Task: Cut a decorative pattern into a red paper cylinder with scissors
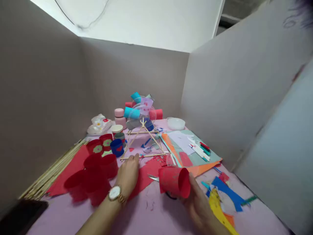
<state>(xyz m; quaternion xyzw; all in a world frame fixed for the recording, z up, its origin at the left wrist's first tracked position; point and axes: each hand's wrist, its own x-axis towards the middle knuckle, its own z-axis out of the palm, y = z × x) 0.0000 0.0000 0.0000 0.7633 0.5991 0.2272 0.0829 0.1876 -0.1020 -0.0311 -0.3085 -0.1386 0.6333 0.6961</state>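
My right hand (pixel 195 202) grips a red paper cylinder (pixel 171 181), lying sideways with its open end to the right. Scissors (pixel 154 178) lie partly hidden behind the cylinder. My left hand (pixel 128 173), with a gold watch on the wrist, reaches to the front bar of a wooden stick frame (pixel 153 155). Its fingers are bent and close together; the fingertips are hidden, so what they hold cannot be made out. Under and beside this hand lies red paper (pixel 146 174) with red scraps on it. Several red paper cylinders (pixel 109 165) stand left of it.
Behind the frame's peak is a wheel of clear discs with blue and red cylinders (pixel 132 113). Blue (pixel 117 147) and grey cups stand left. Markers (pixel 199 150) lie on coloured sheets at right, near a yellow tool (pixel 217 209) and blue scraps. Long sticks (pixel 53 171) line the left wall.
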